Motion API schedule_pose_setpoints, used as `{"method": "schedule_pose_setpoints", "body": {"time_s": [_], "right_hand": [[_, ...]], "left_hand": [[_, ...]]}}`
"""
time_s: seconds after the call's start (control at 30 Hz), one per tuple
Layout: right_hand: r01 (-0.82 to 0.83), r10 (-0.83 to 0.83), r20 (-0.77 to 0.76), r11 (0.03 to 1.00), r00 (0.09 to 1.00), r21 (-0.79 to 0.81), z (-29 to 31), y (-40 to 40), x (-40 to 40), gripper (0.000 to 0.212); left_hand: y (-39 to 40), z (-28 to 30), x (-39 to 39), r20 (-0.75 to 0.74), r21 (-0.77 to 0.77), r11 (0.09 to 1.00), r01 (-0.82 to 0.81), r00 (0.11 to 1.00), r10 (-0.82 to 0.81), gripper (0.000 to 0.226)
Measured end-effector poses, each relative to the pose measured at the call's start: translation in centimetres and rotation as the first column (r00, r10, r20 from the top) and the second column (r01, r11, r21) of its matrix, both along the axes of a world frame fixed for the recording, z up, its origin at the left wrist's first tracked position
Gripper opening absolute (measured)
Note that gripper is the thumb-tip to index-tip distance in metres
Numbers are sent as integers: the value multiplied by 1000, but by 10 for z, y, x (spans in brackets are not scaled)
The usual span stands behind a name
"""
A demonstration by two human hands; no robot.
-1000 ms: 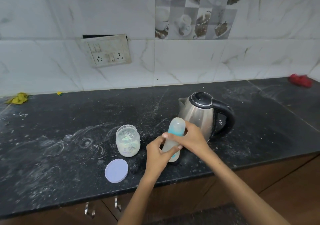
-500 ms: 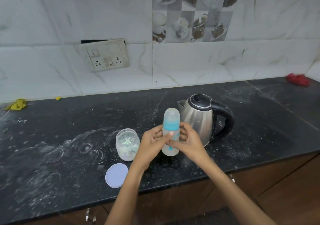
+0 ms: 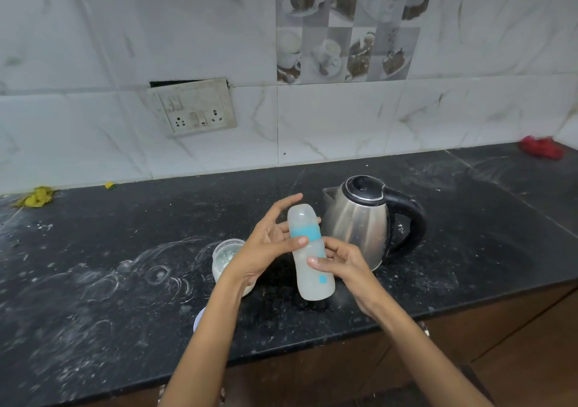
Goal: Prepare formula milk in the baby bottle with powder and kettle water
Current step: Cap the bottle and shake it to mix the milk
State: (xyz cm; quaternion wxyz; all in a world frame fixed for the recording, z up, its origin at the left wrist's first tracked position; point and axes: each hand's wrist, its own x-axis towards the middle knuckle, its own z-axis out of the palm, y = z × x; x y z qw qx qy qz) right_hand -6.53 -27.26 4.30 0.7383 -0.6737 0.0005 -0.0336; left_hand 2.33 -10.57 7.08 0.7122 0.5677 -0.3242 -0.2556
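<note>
I hold a capped baby bottle (image 3: pixel 309 250) with a blue ring and cloudy white liquid, lifted above the black counter and tilted slightly left. My left hand (image 3: pixel 269 244) presses against its upper part, thumb across the front, fingers spread behind the cap. My right hand (image 3: pixel 341 262) grips the lower body from the right. A steel kettle (image 3: pixel 359 218) with a black lid and handle stands just behind to the right. An open jar of white powder (image 3: pixel 223 258) sits on the counter, partly hidden by my left wrist.
The jar's pale round lid (image 3: pixel 197 320) peeks out beside my left forearm near the counter edge (image 3: pixel 312 347). Spilled powder smears the counter at left. A wall socket (image 3: pixel 195 109), a yellow scrap (image 3: pixel 36 197) and a red cloth (image 3: pixel 541 146) lie at the back.
Both hands have raised the bottle off the counter and higher. My left hand slid from its lower part to the upper part, fingers now spread; my right hand shifted down onto the lower body.
</note>
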Motion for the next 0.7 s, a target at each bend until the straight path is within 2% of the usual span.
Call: {"method": "schedule_pose_setpoints", "body": {"time_s": [0.07,0.13,0.2,0.27,0.33,0.53,0.6,0.7], "right_hand": [[27,-26,2,999,1000,-27,-1,1,2,43],[109,-107,32,989,994,-104,-4,2,4,44],[185,-169,85,956,982,-227,-5,3,5,45],[227,-195,128,914,973,-337,-5,5,5,40],[227,-193,129,912,973,-341,-4,5,5,41],[76,-79,-25,991,997,-111,2,-5,3,39],[32,-39,-73,995,997,-92,1,-9,2,41],[64,-78,-87,985,993,-157,-5,-9,4,44]], "left_hand": [[4,0,2,32,24,999,-28,999,27,73],[1,1,-4,120,60,984,-171,979,163,68],[-10,-1,-14,220,72,933,-352,918,329,62],[-19,-3,-22,244,47,886,-462,865,438,62],[-21,-2,-22,225,31,896,-444,876,426,60],[-12,3,-7,77,35,978,-207,976,204,59],[-11,3,-6,73,50,987,-156,986,152,59],[-13,3,-4,190,138,953,-270,951,242,51]]}}
